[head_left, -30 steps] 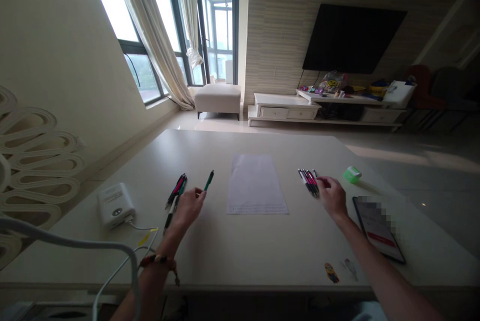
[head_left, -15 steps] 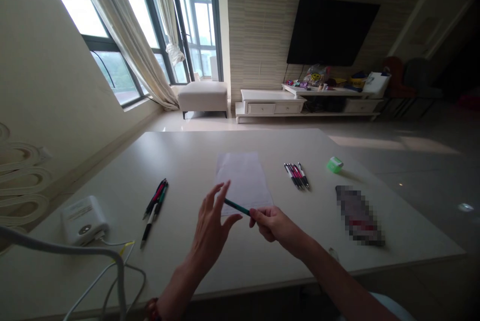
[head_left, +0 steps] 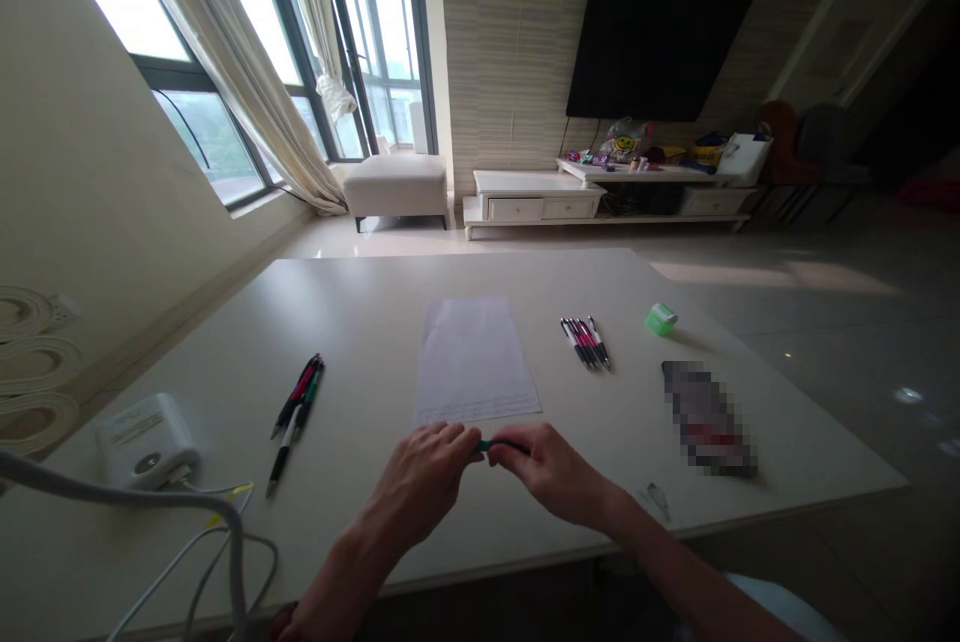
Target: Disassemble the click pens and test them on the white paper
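A green pen (head_left: 487, 445) is held level between my two hands near the front of the white table (head_left: 360, 322). My left hand (head_left: 431, 467) is closed round its left end, and my right hand (head_left: 547, 467) grips the other end; most of the pen is hidden by fingers. Just beyond my hands lies a sheet of white paper (head_left: 472, 357) with a few lines of small print along its near edge. Several pens (head_left: 296, 412) lie in a loose pile to the left. A tidy row of several more pens (head_left: 586, 343) sits right of the paper.
On the left stand a white box-shaped device (head_left: 150, 437) and a grey cable (head_left: 150, 494). At right are a green plastic container (head_left: 661, 319), a blurred-out dark object (head_left: 709, 419) and a small clear item (head_left: 658, 500). A TV stand (head_left: 532, 197) lines the far wall.
My left hand, open with fingers spread before, has closed on the pen's other end. Both hands have come nearer to me, off the paper. The view has shifted slightly.
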Motion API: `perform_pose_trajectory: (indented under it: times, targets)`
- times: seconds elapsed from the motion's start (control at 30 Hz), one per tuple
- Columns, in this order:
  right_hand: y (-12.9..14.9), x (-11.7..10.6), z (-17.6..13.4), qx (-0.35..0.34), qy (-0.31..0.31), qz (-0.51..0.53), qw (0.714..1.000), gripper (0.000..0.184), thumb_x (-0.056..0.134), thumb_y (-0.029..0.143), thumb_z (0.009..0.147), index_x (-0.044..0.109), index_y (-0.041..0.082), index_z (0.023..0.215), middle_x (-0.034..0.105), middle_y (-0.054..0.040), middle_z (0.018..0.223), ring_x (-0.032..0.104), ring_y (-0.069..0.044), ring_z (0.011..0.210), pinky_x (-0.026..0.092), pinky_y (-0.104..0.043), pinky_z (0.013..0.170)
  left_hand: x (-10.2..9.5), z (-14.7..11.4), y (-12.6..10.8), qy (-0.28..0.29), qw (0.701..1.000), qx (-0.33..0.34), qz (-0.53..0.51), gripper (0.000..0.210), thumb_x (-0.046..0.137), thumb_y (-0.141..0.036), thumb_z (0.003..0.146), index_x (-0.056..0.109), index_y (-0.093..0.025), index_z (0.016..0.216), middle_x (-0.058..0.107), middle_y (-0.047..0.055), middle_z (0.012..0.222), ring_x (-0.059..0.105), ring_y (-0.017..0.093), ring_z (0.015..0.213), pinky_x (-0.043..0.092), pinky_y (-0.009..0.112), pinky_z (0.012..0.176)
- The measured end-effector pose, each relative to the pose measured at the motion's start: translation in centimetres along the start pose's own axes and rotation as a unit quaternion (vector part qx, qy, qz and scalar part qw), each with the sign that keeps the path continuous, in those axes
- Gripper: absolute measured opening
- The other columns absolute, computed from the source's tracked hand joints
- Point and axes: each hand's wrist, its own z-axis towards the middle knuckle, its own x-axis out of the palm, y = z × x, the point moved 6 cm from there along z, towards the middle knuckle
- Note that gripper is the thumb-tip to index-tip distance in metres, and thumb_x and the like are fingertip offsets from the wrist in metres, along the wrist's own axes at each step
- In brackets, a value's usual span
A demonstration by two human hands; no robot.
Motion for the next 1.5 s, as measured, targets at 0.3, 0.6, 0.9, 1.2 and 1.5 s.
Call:
perform_pose_trajectory:
  times: [0.3,0.6,0.9,1.2,1.5]
  targets:
    - [0.5,-0.6,0.4,-0.031,-0.064,-0.132,0.989,0.036,0.047,0.045,0.086,0.065,0.015,0.077,0.058,-0.0004,0.061,0.05,-0.011,0.057,0.039,-0.023,0.055,-0.1,-0.4,0.6,0.013,0.999,-0.046,-0.013,0.015,0.039,-0.025,0.092,0.053,-0.024,0.088,0.061,0.0,0.081,0.056,0.016,0.079,0.035,0.027,0.067]
    - [-1.3,-0.4,1.8,0.024,-0.076,-0.039,0.996,0.03,0.056,0.044,0.079,0.062,0.016,0.087,0.061,-0.0006,0.064,0.052,-0.01,0.049,0.042,-0.022,0.049,0.6,-0.7,1.9,-0.018,0.997,-0.077,-0.002,0.015,0.039,-0.025,0.092,0.052,-0.022,0.086,0.06,0.001,0.087,0.053,0.018,0.082,0.038,0.03,0.072]
    - [-4.4,-0.7,2.9,0.064,-0.077,-0.05,0.994,0.029,0.056,0.042,0.078,0.062,0.014,0.078,0.061,-0.0012,0.061,0.054,-0.01,0.046,0.042,-0.022,0.046,3.3,-0.7,2.7,0.012,0.99,-0.102,-0.094,0.015,0.038,-0.021,0.091,0.052,-0.021,0.088,0.062,0.004,0.095,0.057,0.019,0.092,0.041,0.03,0.077]
    - [-5.0,-1.5,3.6,0.066,-0.098,-0.028,0.993,0.033,0.06,0.047,0.073,0.06,0.014,0.075,0.063,-0.0027,0.063,0.054,-0.01,0.045,0.037,-0.02,0.041,4.0,-0.1,3.2,-0.023,0.992,-0.09,-0.088,0.016,0.038,-0.021,0.091,0.054,-0.021,0.094,0.062,0.006,0.104,0.057,0.02,0.1,0.043,0.033,0.084]
    - [-3.8,-1.5,3.3,0.059,-0.082,-0.004,0.995,0.039,0.057,0.051,0.075,0.061,0.012,0.077,0.064,-0.0039,0.065,0.053,-0.009,0.04,0.033,-0.019,0.035,1.9,-0.6,2.4,-0.075,0.993,-0.068,-0.068,0.016,0.041,-0.019,0.09,0.056,-0.021,0.095,0.062,0.005,0.108,0.054,0.02,0.106,0.04,0.037,0.092]
